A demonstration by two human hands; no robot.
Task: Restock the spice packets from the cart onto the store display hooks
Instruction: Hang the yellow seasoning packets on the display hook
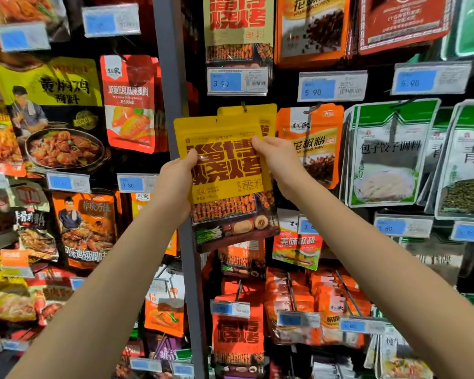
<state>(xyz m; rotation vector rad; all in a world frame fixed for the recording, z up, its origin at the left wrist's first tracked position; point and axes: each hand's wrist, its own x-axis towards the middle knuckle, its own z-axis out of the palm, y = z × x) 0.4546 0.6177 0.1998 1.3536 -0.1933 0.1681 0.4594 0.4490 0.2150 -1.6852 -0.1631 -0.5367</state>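
Arms outstretched, the left hand (175, 181) and right hand (277, 162) grip the yellow spice packet (225, 173) by its sides.

At frame centre, the held flat yellow barbecue-spice packet (225, 170) covers the hung yellow foil packets (260, 112), hemmed by a grey metal upright post (170, 77) left, orange pepper-powder packets (320, 127) right, and a clear plastic price tag (237, 81) above.

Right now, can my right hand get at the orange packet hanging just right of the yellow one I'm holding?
Probably yes. The right hand sits in front of the orange packet, nothing between them. But it grips the yellow packet with the left hand, so it must let go first.
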